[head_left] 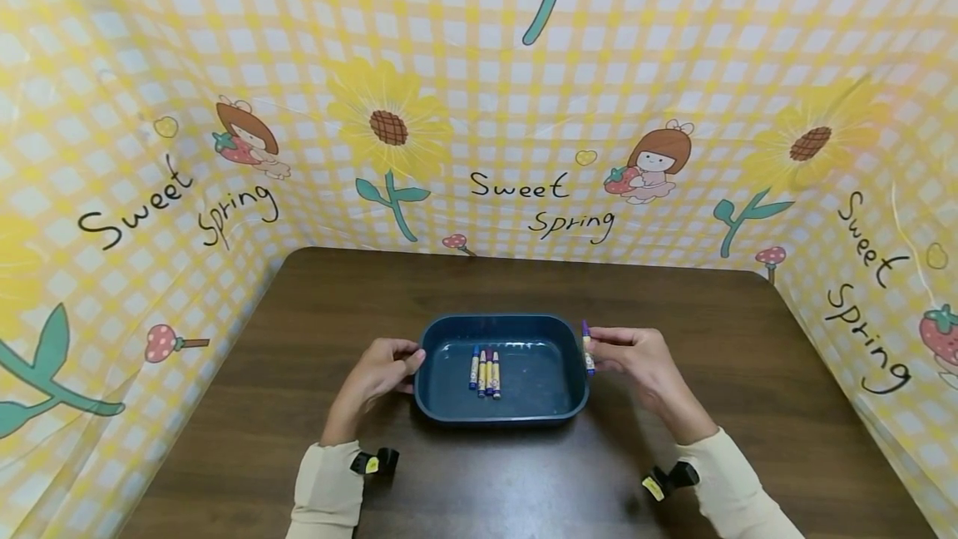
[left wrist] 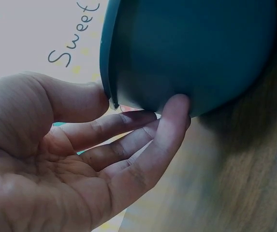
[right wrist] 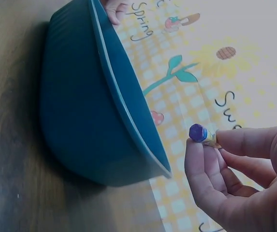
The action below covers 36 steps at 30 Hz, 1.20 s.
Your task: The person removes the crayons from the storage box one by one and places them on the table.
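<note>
A dark blue rectangular basin (head_left: 540, 385) stands on the table. Inside it, left of the middle, several crayons (head_left: 482, 374) with yellow wrappers lie side by side. My left hand (head_left: 377, 378) grips the basin's left end; in the left wrist view the thumb (left wrist: 80, 101) is at the rim and the fingers rest along the outer wall. Just outside the right end, my right hand (head_left: 638, 363) pinches a purple-tipped crayon (head_left: 587, 349) between thumb and fingers. Its dark purple end (right wrist: 196, 132) faces the camera in the right wrist view, apart from the basin's wall.
The brown wooden table (head_left: 337, 289) carries the basin near its middle. A yellow checked cloth (head_left: 486, 131) with flowers and lettering hangs behind it and along both sides. Black wrist cameras (head_left: 376, 462) are worn at both cuffs.
</note>
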Tool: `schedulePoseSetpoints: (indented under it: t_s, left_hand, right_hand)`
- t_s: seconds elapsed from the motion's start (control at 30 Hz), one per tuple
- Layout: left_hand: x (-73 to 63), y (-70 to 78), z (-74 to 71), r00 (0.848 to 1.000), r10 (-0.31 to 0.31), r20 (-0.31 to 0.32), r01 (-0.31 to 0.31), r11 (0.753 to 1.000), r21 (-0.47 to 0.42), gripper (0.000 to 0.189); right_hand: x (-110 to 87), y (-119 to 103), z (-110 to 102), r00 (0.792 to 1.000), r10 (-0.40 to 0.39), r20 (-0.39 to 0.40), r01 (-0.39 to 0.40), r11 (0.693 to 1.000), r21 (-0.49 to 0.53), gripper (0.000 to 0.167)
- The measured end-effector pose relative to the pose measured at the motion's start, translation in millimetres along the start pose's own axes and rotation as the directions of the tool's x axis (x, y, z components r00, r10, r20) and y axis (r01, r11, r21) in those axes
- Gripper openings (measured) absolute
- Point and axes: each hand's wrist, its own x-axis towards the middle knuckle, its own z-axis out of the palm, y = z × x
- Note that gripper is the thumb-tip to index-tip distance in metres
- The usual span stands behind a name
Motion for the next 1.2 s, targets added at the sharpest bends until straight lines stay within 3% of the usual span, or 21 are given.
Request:
schedulePoseSetpoints:
  t_s: [0.47,0.7,0.93,1.2]
  left_hand:
    - [-2.3,4.2,0.4,1.0,-0.02,-0.004,0.02,0.999,0.041,0.041]
    - [0.1,6.8,3.3,1.0,-0.007,0.001,0.007,0.999,0.051,0.039]
    - [-0.8,8.3,2.9,1.0,-0.024,-0.012,0.025,0.996,0.082,0.039]
    - [2.4,11.4,4.8,1.0,-0.017,0.0,0.017,0.994,0.109,0.041]
  right_hand:
    - [-7.8,7,-39,0.998,-0.003,-0.06,0.002,1.0,-0.011,0.047]
    - [-15.1,18,-68,0.994,-0.023,-0.106,0.029,0.998,0.055,0.033]
    - [-21.5,24,-89,0.989,0.022,-0.145,-0.022,1.0,-0.001,0.051]
    - [-25.6,32,-109,0.984,0.019,-0.177,-0.019,1.0,0.004,0.048]
